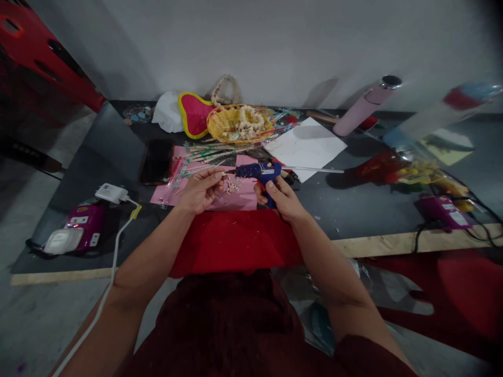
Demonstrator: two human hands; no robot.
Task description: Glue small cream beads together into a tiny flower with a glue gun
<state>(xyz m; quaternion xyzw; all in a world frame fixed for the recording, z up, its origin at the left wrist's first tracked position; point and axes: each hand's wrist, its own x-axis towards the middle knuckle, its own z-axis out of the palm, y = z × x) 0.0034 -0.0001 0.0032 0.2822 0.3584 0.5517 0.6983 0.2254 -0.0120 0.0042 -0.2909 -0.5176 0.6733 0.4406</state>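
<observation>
Blue glue gun [251, 170], centre of frame, is enclosed by the right hand [286, 201], apparently for steady aim; beside the nozzle [231, 172], a pale piece [224, 173] is pinched by the left hand [201, 191], grip nearly closed.

The bottle [359, 109] on the right is pale pink, the glue gun [253, 170] blue. A yellow border rings the pink-red cushion [196, 116] left of the yellow basket [220, 125]. The near cloth [236, 241] is plain red, the right power strip [442, 212] purple.
</observation>
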